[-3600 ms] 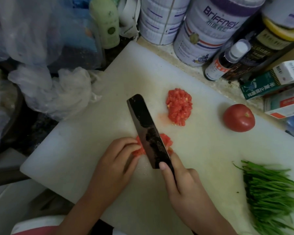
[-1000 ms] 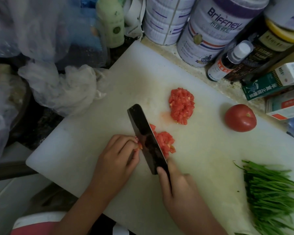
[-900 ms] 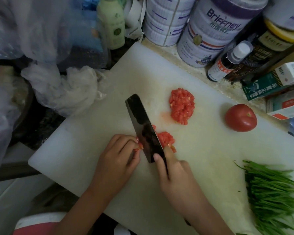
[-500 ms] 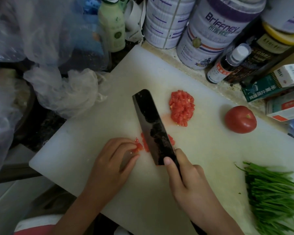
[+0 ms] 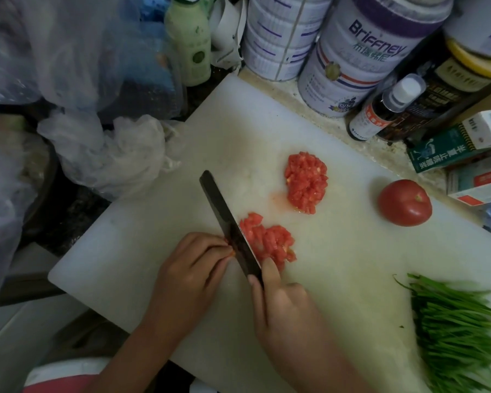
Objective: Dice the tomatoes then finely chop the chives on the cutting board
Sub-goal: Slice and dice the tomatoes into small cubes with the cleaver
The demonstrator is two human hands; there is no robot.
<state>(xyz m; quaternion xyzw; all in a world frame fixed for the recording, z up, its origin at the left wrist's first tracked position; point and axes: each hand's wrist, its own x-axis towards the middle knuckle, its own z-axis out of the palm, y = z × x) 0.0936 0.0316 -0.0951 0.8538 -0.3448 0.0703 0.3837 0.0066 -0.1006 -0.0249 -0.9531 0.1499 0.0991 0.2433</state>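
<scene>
Holding the knife point(image 5: 227, 222) in a closed grip, forefinger laid on the blade, the right hand point(image 5: 284, 313) sets the edge on the cutting board point(image 5: 142, 251), with diced tomato point(image 5: 270, 242) touching the blade at its 3 o'clock. The left hand point(image 5: 190, 273), fingers curled, seems to pinch a tomato sliver point(image 5: 230, 252) at the blade's 9 o'clock, though little of it shows. A second diced heap point(image 5: 306, 182) lies at 1 o'clock, the whole tomato point(image 5: 404, 202) at 3 o'clock and the chives point(image 5: 459, 330) at 5 o'clock.
</scene>
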